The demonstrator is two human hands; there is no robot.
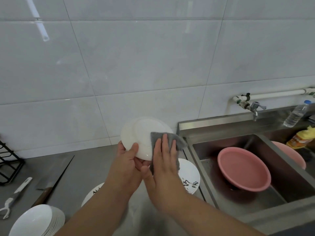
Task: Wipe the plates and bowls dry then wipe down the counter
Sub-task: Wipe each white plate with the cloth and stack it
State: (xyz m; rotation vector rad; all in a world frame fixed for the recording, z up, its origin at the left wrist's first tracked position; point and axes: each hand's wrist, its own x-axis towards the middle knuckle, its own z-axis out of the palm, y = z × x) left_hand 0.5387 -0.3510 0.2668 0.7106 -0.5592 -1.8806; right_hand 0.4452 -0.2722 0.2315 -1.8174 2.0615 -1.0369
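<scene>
well, i see the left hand (127, 160) gripping the plate (139, 133) by its lower rim, thumb on the face and fingers curled behind. the plate is held tilted above the counter (88, 167). the right hand (163, 160) lies flat with straight fingers and presses the cloth (170, 138) on the plate's right side. the plate's right edge is near the sink (238, 142) corner; to the left there is open room over the counter, up to the knife (54, 171). a printed plate (189, 174) sits just beside the sink, partly hidden by the right hand. a second one (92, 193) is mostly hidden under the left arm. the stack (34, 220) is cut off at the bottom edge.
</scene>
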